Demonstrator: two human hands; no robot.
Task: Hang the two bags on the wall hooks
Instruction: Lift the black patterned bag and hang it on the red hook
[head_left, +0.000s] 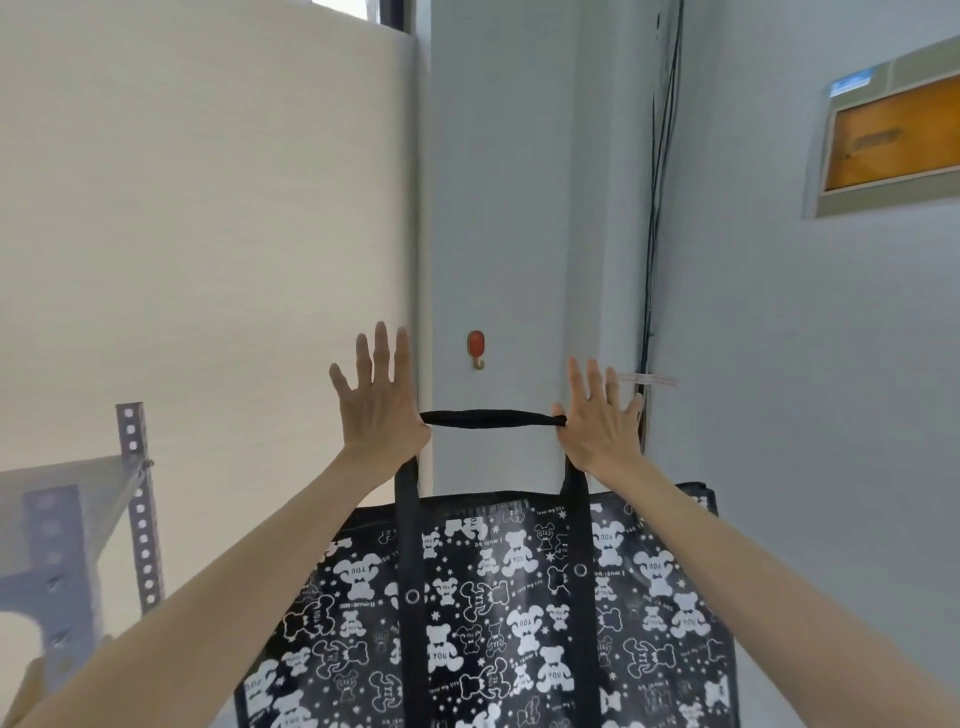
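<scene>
A large black bag (498, 613) printed with white bears hangs in front of me, below both hands. Its black handle strap (488, 419) is stretched level between my hands. My left hand (378, 400) has its fingers spread straight upward, and the strap passes round the base of its thumb. My right hand (597, 415) is spread the same way, carrying the strap's other end at its thumb. A red wall hook (477, 351) with a brass tip sits on the pale wall just above the strap's middle. I see only one bag and one hook.
A cream panel (208, 234) fills the left side. A grey perforated metal rack (137, 514) stands at the lower left. Black cables (655, 234) run down the wall corner to the right of the hook. A framed orange panel (893, 135) is set in the right wall.
</scene>
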